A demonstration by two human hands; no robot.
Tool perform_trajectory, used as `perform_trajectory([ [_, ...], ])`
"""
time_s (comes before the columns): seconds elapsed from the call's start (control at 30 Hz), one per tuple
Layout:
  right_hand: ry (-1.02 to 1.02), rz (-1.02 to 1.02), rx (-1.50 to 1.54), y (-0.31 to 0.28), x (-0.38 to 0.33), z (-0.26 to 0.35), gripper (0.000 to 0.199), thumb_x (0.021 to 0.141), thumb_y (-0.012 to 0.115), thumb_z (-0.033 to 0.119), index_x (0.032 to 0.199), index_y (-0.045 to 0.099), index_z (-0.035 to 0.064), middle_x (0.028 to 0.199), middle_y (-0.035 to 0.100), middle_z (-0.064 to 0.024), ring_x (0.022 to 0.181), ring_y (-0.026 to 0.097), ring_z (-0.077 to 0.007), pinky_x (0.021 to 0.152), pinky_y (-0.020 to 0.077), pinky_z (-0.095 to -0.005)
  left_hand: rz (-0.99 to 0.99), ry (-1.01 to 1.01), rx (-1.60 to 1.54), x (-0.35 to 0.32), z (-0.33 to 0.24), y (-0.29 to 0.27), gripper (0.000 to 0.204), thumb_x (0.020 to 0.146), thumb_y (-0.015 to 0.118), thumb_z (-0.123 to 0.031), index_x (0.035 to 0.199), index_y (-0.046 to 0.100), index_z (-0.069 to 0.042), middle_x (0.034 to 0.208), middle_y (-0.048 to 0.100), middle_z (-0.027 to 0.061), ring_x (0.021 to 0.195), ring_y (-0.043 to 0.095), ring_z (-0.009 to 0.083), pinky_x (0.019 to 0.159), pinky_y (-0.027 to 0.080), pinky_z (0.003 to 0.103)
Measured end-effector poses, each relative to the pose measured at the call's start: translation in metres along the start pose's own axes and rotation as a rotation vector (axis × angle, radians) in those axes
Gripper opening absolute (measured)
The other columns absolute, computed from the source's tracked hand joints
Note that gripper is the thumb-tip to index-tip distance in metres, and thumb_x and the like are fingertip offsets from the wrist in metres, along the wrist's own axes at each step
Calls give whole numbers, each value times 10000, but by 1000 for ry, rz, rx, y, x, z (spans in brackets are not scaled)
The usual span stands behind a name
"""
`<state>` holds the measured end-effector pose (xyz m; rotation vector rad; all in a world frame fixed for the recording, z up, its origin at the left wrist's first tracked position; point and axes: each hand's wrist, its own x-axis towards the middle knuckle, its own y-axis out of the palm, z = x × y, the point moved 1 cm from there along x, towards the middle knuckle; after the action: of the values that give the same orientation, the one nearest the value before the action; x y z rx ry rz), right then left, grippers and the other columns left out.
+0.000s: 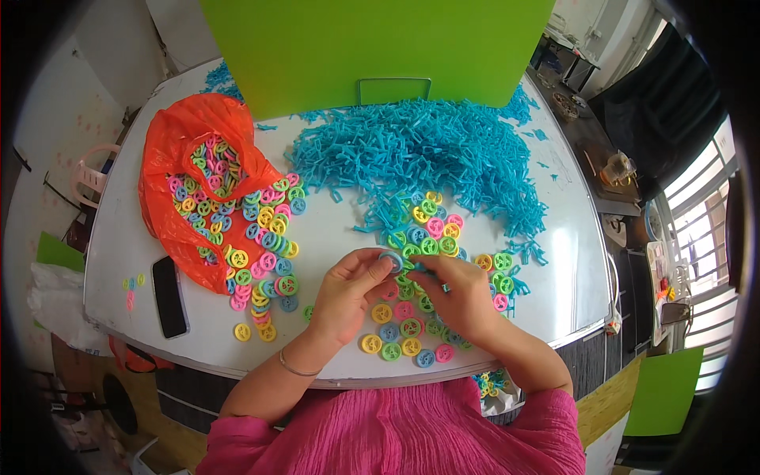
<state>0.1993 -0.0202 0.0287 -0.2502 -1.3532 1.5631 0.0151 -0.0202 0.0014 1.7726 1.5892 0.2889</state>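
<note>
The left hand pinches a blue wheel in its fingers, held above the loose wheels on the bench, while the right hand curls in close beside it; whether its fingers grip anything is too hidden to tell. A loose pinch on that small rim could let the wheel drop among its look-alikes, and a careless sweep of the right forearm could push wheels over the near edge.

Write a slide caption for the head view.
The left hand pinches a blue wheel beside the right hand, over a white table.
</note>
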Motion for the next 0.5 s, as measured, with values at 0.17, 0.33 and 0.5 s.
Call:
perform_trajectory([
  [0.17,637,-15,1162,9,1,0,236,932,626,138,1095,628,-33,883,687,-46,806,659,-103,655,554,-247,-1,41,-43,1,5,-6,132,893,656,-59,1020,628,-41,953,675,52,805,644,111,717,543,236],
  [0.33,636,73,1121,13,-3,6,268,928,631,140,1146,634,-17,904,698,-52,803,653,-90,675,555,-233,-12,107,-19,-3,5,-2,120,866,687,-40,978,647,-25,896,686,62,725,648,113,664,541,223],
  [0.5,570,57,1060,19,-9,12,200,930,628,128,1069,672,-9,896,692,-42,776,651,-82,668,527,-215,68,179,47,-8,5,-3,75,879,660,-28,943,624,-45,931,680,84,774,662,119,667,576,221],
])
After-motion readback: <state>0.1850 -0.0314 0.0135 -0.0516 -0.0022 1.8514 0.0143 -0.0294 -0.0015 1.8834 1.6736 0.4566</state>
